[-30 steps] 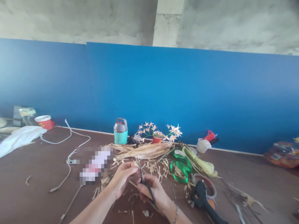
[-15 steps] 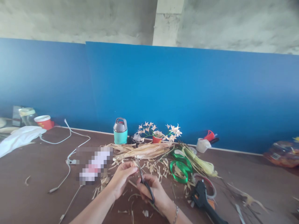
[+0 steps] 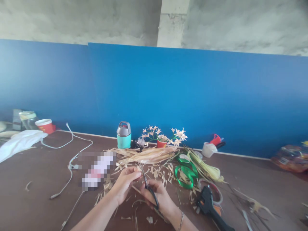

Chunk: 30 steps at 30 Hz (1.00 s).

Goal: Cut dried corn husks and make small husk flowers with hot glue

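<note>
My right hand (image 3: 157, 198) is closed around the black handles of a pair of scissors (image 3: 146, 184), blades pointing up and away. My left hand (image 3: 125, 182) pinches a small pale piece of dried husk (image 3: 139, 170) right at the blades. Both hands hover low over the brown table (image 3: 43, 179), just in front of a heap of dried corn husks (image 3: 146, 155). Cut husk scraps (image 3: 134, 205) lie under and around the hands.
A green ribbon (image 3: 186, 173), a black glue gun (image 3: 210, 207) and a tape roll lie to the right. A teal flask (image 3: 124, 135), a small pot of husk flowers (image 3: 163, 137) and a white cable (image 3: 72, 154) stand behind. A red cup (image 3: 45, 125) is far left.
</note>
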Available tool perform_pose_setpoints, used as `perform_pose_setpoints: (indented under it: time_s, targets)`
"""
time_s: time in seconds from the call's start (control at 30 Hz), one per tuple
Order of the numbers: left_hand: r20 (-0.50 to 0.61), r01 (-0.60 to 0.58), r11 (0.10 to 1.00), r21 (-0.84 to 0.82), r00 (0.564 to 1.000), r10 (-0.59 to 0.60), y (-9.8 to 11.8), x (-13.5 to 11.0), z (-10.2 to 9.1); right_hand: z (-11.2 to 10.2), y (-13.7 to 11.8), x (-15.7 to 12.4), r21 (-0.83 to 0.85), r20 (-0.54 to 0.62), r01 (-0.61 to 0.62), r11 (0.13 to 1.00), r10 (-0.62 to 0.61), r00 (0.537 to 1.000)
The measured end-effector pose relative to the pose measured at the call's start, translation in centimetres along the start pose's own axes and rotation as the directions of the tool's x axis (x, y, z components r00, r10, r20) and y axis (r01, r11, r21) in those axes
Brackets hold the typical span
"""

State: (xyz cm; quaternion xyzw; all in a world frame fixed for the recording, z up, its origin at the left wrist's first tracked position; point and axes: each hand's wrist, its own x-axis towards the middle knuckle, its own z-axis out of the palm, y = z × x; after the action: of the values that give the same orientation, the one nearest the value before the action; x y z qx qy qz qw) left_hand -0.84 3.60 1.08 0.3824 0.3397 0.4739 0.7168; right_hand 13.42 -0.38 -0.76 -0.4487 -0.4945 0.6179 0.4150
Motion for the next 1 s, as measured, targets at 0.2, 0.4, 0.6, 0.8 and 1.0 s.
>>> perform_pose_setpoints:
  time_s: [0.2,0.4,0.6,0.8,1.0]
  targets:
    - [0.031,-0.010,1.000,0.028,0.999,0.010,0.0,0.2,-0.3,-0.1,0.0,0.0,-0.003,-0.006,0.011,1.000,-0.011,1.000]
    - [0.033,-0.019,0.998,0.054,0.999,0.017,0.0,0.4,-0.5,-0.1,-0.1,0.1,-0.033,-0.002,0.006,0.999,-0.006,1.000]
    - [-0.033,-0.004,0.993,0.116,0.999,0.008,0.3,0.3,-0.4,-1.3,-0.5,0.5,-0.242,-0.176,-0.016,0.970,-0.028,0.984]
    - [-0.052,0.028,0.993,0.116,0.998,-0.022,-0.1,0.3,-0.1,-6.2,-4.0,-0.3,-0.861,-0.381,-0.206,0.466,-0.321,0.867]
    - [-0.061,-0.001,0.995,0.100,0.998,0.007,-0.8,0.5,0.0,-9.8,-4.8,-1.2,-0.848,-0.524,-0.484,0.216,-0.206,0.826]
